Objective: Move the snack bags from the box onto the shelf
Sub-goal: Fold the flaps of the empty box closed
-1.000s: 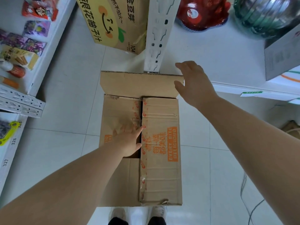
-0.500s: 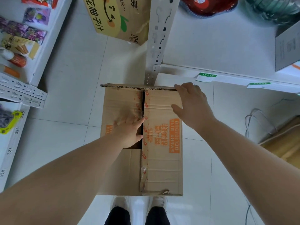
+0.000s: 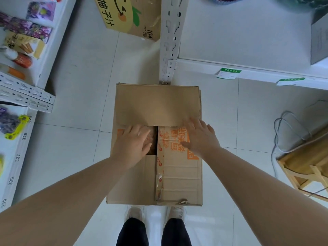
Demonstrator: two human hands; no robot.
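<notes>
We look straight down on a cardboard box point(image 3: 177, 183) standing on the tiled floor point(image 3: 79, 139), its far side against the foot of a white perforated post point(image 3: 169, 41). The box is mostly closed. The far flap point(image 3: 158, 105) lies folded down over the top. Below it the right flap point(image 3: 179, 178), with orange print and a strip of tape along its inner edge, lies flat beside the plain left flap point(image 3: 134, 183). Between the two a narrow dark gap point(image 3: 156, 139) is open, and a brownish patch point(image 3: 150, 139) shows in it. Whether that is the snack bags we cannot tell; nothing else of the contents is visible.

The left hand point(image 3: 133, 144) lies flat on the left flap, released, fingers spread and straight, their tips at the edge of the gap. The right hand point(image 3: 198, 137) rests palm down on the right flap, also released and gripping nothing, its fingertips touching the near edge of the far flap and its thumb pointing toward the gap. Both forearms reach in from the bottom corners.

The white shelf point(image 3: 248, 41) runs right from the post, with green price labels point(image 3: 229, 73) on its front edge. A yellow carton point(image 3: 124, 16) sits at the top edge. Another shelf point(image 3: 53, 55) on the left carries packaged goods point(image 3: 23, 45). A wooden frame point(image 3: 305, 162) and a looped cable point(image 3: 291, 128) lie on the floor at the right.
</notes>
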